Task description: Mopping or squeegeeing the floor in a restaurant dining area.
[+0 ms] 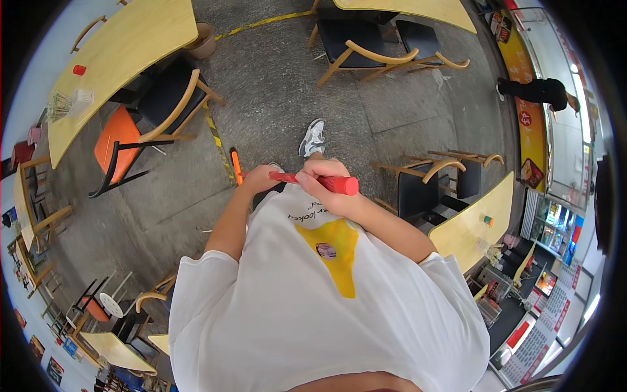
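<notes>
Both my hands grip the red pole (285,177) of a long-handled floor tool. My right hand (325,182) is wrapped around it near its thick, rounded grip end, which points to the right in front of my white T-shirt. Further along the pole, to the left, my left hand (260,179) is closed on it. Past the left hand, a narrow orange head (236,167) with a dark tip shows low over the concrete floor. Whether this is a broom, mop or squeegee I cannot tell. My feet partly show beyond my hands.
An orange chair (116,142) and a black-seated wooden chair (171,105) stand by the left table (142,36). More chairs (419,188) flank the right table (472,230). A plant pot (202,41) stands far left. A person (543,92) is at the counter.
</notes>
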Tool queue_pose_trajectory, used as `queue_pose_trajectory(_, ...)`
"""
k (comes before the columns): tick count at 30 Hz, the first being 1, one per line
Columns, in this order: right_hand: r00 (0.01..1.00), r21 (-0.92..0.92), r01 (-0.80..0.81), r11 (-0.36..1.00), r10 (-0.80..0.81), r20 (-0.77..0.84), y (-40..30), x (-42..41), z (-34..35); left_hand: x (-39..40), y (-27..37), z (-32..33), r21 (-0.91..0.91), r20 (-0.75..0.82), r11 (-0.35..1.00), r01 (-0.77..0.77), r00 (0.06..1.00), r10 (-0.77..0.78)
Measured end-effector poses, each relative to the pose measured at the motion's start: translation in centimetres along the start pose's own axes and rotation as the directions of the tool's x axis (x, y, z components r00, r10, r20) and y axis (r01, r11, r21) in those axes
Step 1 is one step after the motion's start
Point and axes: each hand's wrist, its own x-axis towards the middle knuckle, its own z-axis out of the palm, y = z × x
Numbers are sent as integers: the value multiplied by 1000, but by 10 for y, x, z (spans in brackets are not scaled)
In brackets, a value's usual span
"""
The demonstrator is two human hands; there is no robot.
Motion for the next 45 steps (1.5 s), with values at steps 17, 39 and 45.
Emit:
queue_pose_trajectory(17, 997, -32, 45, 998, -42, 69, 0, 1, -1, -6, 1, 6, -83, -72, 995, -60, 996, 54)
queue_pose_trajectory(39, 999, -36, -2, 999, 4, 48, -2, -9, -15, 2, 23, -1, 65, -4, 998, 3, 1000, -3)
queue_pose_trajectory(45, 982, -124, 149, 981, -132, 139, -26, -16, -2, 10, 44, -11, 263, -165, 964, 31, 986, 13)
